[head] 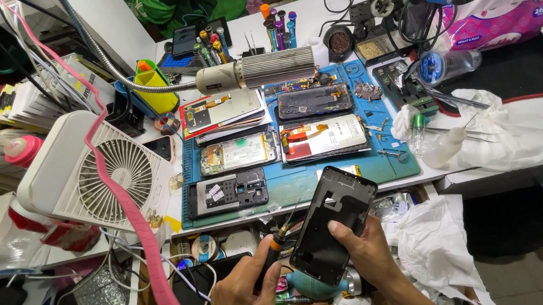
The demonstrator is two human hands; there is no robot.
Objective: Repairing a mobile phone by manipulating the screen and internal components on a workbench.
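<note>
Crowded mat (323, 177) edge behind hands-held phone frame (332, 224)

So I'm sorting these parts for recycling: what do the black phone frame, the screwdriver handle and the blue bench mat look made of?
The black phone frame, held in the right hand, looks like matte moulded plastic with cut-outs, though it could be coated metal. The screwdriver handle in the left hand seems black plastic with an orange collar. The blue bench mat looks like soft, dull silicone or rubber.

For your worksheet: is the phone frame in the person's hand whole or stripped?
Stripped: the black phone frame in the right hand shows bare cut-outs, no screen or board.
</note>
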